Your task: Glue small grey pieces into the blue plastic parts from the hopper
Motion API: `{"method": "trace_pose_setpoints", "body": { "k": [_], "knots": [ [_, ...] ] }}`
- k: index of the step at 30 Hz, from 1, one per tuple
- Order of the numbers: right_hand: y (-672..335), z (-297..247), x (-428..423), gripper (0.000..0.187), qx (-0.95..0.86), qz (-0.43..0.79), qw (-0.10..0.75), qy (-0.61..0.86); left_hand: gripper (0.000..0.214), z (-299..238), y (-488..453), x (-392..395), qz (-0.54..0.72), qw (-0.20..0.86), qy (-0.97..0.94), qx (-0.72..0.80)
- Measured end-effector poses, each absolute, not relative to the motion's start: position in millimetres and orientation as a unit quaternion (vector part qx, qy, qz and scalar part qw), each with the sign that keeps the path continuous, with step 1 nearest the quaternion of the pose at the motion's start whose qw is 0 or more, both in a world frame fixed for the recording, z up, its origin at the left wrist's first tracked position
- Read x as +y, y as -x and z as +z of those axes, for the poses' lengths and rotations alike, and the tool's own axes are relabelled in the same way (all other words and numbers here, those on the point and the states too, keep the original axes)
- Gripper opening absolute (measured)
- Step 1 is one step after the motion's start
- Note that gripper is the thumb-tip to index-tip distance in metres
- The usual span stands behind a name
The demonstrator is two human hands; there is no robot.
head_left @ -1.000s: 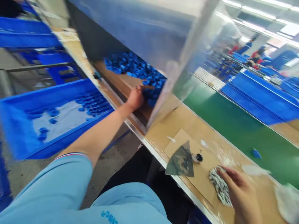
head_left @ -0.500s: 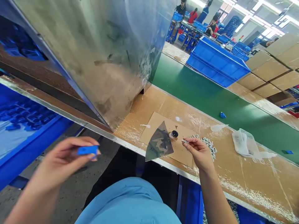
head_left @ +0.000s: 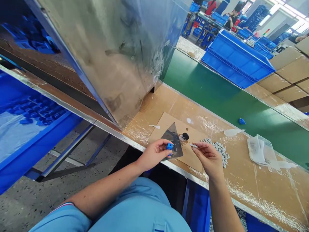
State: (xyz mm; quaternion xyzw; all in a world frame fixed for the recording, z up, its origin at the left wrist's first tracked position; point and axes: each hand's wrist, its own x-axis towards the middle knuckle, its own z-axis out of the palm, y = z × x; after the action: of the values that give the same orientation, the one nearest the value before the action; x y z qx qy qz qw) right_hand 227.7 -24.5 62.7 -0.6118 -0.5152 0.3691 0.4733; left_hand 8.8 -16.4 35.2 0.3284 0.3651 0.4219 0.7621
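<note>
My left hand (head_left: 154, 154) pinches a small blue plastic part (head_left: 169, 146) over the near edge of the brown workbench (head_left: 253, 187). Just to its right, my right hand (head_left: 209, 157) pinches a tiny pale pin (head_left: 193, 146) between thumb and forefinger. Between the hands lie a camouflage-patterned triangular patch (head_left: 174, 143) and a small black round cap (head_left: 184, 137) on a cardboard sheet (head_left: 166, 124). A heap of small grey-white pieces (head_left: 220, 149) lies beside my right hand.
A large metal hopper (head_left: 116, 54) with blue parts (head_left: 36, 40) behind it stands at left. A blue crate (head_left: 21, 129) of blue parts sits lower left. A green conveyor belt (head_left: 217, 93) carries one blue part (head_left: 241, 121). A clear plastic bag (head_left: 259, 149) lies right; other people work far back.
My left hand left the hopper with a blue part and has brought it to the bench beside my right hand. My right hand lifted from the grey heap holding a pin.
</note>
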Motion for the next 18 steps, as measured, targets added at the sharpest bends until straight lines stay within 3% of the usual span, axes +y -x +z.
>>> {"method": "trace_pose_setpoints", "body": {
  "k": [11,18],
  "knots": [
    [-237,51,-19,0.025,-0.555,0.321,0.46,0.614,0.022,19,-11,-14,0.421,0.757,-0.31,0.392],
    [-238,54,-13,0.018,-0.62,0.253,0.433,0.604,0.018,8,-10,-14,0.444,0.649,-0.455,0.417]
  ]
}}
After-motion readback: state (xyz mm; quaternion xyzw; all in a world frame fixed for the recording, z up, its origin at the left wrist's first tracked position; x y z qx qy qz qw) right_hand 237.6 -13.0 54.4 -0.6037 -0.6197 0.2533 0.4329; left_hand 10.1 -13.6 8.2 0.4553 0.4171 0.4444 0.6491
